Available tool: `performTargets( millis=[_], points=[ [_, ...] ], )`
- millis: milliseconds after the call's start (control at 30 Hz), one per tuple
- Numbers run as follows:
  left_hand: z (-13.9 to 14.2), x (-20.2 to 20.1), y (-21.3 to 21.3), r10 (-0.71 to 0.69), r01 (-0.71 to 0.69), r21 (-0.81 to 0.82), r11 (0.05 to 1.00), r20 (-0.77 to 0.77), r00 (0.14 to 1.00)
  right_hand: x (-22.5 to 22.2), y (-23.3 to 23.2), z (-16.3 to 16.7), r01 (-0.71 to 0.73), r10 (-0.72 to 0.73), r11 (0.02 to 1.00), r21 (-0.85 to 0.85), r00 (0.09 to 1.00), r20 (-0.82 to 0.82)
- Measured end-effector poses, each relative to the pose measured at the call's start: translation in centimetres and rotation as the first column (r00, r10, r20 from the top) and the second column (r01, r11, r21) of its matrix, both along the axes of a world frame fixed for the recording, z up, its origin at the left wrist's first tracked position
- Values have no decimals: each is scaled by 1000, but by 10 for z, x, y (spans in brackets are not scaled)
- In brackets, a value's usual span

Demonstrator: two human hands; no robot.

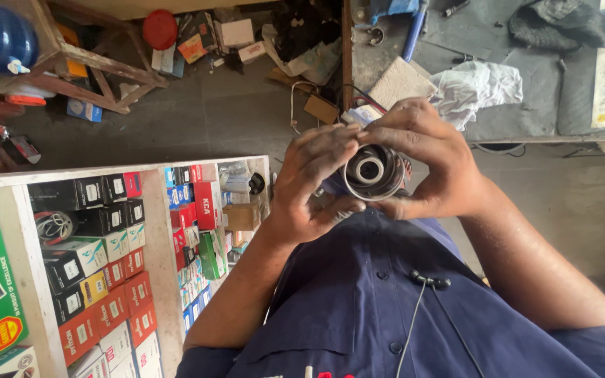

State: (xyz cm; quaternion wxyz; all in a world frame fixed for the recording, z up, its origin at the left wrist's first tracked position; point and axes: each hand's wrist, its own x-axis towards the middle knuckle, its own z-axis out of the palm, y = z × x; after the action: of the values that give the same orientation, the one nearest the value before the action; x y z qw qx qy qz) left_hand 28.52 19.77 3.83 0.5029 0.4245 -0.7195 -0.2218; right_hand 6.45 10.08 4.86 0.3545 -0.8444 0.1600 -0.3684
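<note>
Beside a white shelf (155, 231) stacked with small coloured cardboard boxes (110, 280), both hands, left (313, 185) and right (425, 157), close their fingers around a round dark metal cylindrical part (372, 171) held above the person's chest.

round part (371, 171): dark metal cylinder, bright silvery rim ring, pale inner ring around a dark centre hole | pose: open face turned toward the camera, axis roughly along the view | location: held up in front of a dark blue shirt, clasped from both sides, lower edge and flanks hidden by fingers
</note>
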Motion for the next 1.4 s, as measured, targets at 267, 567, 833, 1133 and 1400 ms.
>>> performTargets(
  millis=[267,567,833,1133,1400],
  points=[
    [-1,-4,-3,-24,30,65,997,-89,996,-3,9,-16,-3,-1,996,89,999,41],
    [-37,-27,5,-59,135,143,981,-439,896,22,41,-74,169,-206,974,148,936,287],
    [-66,-29,-3,-65,103,70,992,-411,909,35,44,-94,232,-266,963,137,898,350],
    [-60,-19,2,-6,38,130,991,-233,972,28,39,-93,335,-332,942,32,910,249],
    [-46,-13,2,6,25,162,987,-187,982,21,36,-79,336,-330,942,9,919,215]
  ],
)
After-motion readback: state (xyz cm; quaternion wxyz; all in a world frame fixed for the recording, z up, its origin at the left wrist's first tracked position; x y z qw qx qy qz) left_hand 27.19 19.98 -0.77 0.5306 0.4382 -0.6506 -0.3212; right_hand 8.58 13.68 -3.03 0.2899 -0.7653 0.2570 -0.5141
